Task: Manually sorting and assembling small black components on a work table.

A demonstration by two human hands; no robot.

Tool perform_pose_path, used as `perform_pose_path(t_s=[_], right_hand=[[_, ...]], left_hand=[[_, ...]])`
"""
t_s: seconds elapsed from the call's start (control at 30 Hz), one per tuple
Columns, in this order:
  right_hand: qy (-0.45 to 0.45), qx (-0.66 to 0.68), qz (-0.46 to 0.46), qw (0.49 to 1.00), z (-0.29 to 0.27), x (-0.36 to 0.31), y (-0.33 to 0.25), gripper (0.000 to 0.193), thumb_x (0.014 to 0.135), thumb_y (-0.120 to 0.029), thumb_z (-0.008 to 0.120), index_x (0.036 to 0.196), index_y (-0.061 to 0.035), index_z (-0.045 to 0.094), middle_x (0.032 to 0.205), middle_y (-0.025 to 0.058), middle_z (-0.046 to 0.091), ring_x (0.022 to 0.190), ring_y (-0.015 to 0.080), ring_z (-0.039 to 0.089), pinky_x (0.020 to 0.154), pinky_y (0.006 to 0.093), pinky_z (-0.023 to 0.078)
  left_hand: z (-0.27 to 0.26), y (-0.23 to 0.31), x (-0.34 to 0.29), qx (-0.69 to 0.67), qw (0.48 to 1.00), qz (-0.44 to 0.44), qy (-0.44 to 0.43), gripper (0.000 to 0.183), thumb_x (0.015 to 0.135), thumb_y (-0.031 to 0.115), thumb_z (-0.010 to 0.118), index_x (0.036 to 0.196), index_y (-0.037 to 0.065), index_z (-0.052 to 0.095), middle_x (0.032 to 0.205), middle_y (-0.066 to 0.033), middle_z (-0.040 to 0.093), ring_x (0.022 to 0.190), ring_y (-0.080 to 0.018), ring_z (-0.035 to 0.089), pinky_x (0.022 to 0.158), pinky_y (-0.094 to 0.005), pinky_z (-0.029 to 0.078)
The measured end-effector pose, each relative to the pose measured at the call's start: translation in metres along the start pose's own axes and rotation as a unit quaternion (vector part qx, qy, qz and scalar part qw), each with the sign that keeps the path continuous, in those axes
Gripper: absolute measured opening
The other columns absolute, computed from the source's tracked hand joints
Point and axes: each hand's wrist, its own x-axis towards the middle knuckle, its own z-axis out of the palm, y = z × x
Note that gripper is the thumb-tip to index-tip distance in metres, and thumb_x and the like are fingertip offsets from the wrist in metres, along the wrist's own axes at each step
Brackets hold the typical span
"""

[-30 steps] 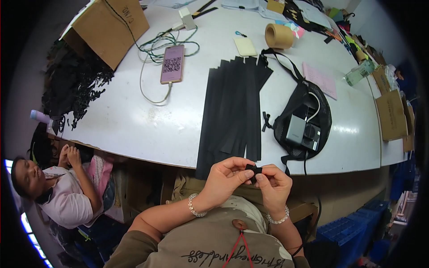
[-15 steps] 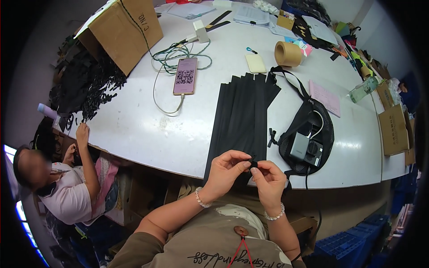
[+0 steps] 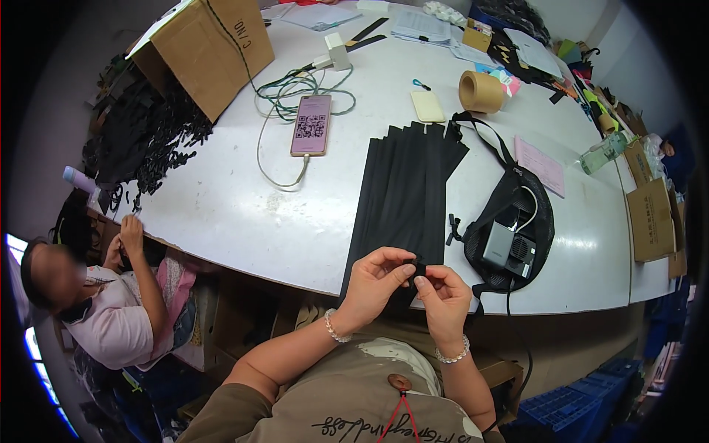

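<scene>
Close together at the table's near edge, my left hand [image 3: 375, 284] and my right hand [image 3: 445, 299] pinch a small black piece [image 3: 419, 268] between thumbs and fingers. Its exact kind is hard to make out, as the fingertips cover much of it. Just beyond lies a fanned stack of long black fabric strips [image 3: 402, 192], whose lower ends run behind my hands. A few small black cord pieces [image 3: 453, 229] lie to the right of the stack.
To the right is a black mesh bag [image 3: 543, 221] with a grey power bank [image 3: 499, 245]. A charging phone [image 3: 311, 125], tape roll [image 3: 481, 91] and cardboard box [image 3: 214, 59] stand farther off. At left, a co-worker [image 3: 122, 317] sits by a heap of black pieces [image 3: 159, 133].
My hands keep nearly the same pinch on the small black piece. The view has shifted slightly, and the co-worker's hand has drawn back a little from the heap.
</scene>
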Motion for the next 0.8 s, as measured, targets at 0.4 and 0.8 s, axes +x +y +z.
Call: perform_pose_path(t_s=[0.4,0.8], right_hand=[[-0.02,-0.007,0.03,0.999,0.002,0.005,-0.003,0.031,0.081,0.003,0.062,0.111,0.0042,0.056,0.087,0.0013,0.056,0.066,0.0019,0.049,0.052,0.0147,0.042],[-0.021,-0.036,0.035,0.999,0.003,0.007,-0.006,0.028,0.079,0.004,0.062,0.107,0.0044,0.058,0.083,0.0019,0.057,0.063,0.0016,0.049,0.052,0.0149,0.041]], left_hand=[[-0.003,-0.004,0.002,0.003,0.999,-0.031,-0.01,0.019,0.084,0.005,0.062,0.102,0.002,0.057,0.086,0.0007,0.056,0.074,-0.0032,0.052,0.057,-0.0168,0.044],[-0.004,-0.003,0.003,0.026,0.998,-0.042,-0.033,0.019,0.087,0.005,0.058,0.106,0.002,0.057,0.083,0.0024,0.052,0.068,-0.003,0.049,0.056,-0.0162,0.043]])
